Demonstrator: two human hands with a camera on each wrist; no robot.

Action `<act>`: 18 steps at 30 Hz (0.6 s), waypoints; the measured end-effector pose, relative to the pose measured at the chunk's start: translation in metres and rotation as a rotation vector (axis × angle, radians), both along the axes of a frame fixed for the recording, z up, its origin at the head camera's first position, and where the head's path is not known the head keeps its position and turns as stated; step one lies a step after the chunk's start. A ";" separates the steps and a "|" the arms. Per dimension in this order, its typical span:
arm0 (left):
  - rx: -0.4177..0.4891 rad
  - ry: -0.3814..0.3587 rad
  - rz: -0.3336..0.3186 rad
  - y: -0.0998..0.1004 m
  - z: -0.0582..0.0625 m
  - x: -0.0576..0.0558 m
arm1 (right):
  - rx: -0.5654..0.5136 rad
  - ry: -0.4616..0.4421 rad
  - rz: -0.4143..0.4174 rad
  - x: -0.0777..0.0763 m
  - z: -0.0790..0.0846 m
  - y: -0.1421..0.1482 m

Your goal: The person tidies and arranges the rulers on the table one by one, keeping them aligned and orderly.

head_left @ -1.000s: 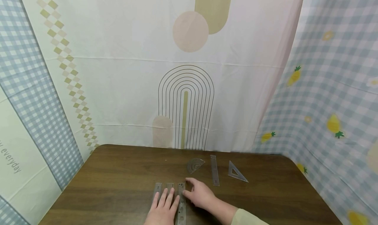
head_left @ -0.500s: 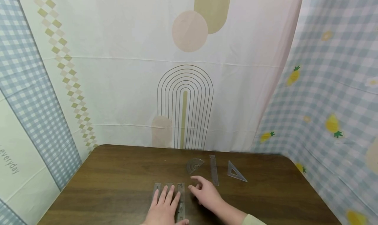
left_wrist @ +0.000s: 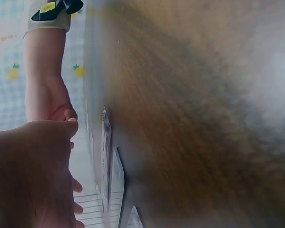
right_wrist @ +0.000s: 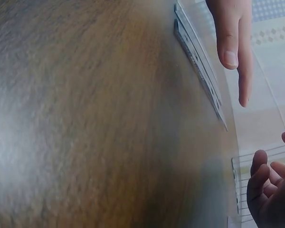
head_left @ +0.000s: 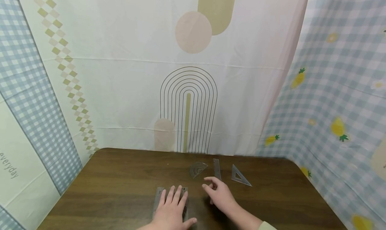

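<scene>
My left hand (head_left: 172, 208) is spread, fingers straight, over a group of clear rulers on the table; it covers most of them. The left ruler (head_left: 157, 200) shows beside the index-side fingers' outer edge, and the top end of the right ruler (head_left: 185, 189) shows past the fingertips. In the right wrist view these rulers (right_wrist: 199, 66) lie side by side below the left hand. My right hand (head_left: 221, 194) holds nothing, its fingers loosely bent. It overlaps the lower end of a separate clear ruler (head_left: 216, 168).
A clear protractor (head_left: 197, 169) lies left of the separate ruler, and a clear set square (head_left: 240, 176) lies to its right. All are on the brown wooden table (head_left: 114, 183). Patterned cloth (head_left: 126, 89) hangs behind it and at both sides.
My right hand has left the right ruler of the group and moved right, toward the separate ruler. My left hand has shifted slightly right and up over the group, hiding the middle ruler.
</scene>
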State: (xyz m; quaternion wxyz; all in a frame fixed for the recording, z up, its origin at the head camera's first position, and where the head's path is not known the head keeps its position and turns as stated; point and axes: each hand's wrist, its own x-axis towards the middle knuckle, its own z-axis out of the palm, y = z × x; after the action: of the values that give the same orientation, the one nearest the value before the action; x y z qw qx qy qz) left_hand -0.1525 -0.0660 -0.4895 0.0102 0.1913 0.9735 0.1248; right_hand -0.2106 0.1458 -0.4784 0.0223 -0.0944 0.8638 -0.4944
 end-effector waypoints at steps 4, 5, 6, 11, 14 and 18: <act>-0.008 0.015 -0.004 0.005 0.002 -0.005 | -0.024 -0.002 -0.021 -0.002 0.001 0.004; -0.010 0.014 -0.005 0.006 0.003 -0.006 | -0.024 0.001 -0.026 -0.002 0.001 0.005; -0.011 0.013 -0.005 0.007 0.004 -0.007 | -0.023 0.004 -0.033 -0.003 0.001 0.006; -0.003 -0.004 -0.002 0.015 0.009 -0.014 | 0.001 0.024 -0.074 -0.006 0.004 0.012; -0.006 -0.006 0.002 0.020 0.010 -0.019 | 0.008 0.029 -0.096 -0.009 0.005 0.017; -0.003 0.004 0.019 0.026 0.012 -0.024 | 0.019 0.030 -0.120 -0.014 0.005 0.024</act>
State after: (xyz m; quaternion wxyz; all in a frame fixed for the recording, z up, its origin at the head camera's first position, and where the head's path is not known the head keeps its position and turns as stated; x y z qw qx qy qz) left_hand -0.1769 -0.0397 -0.4777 0.0074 0.1824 0.9755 0.1231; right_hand -0.2245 0.1696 -0.4735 -0.0193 -0.0495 0.8727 -0.4853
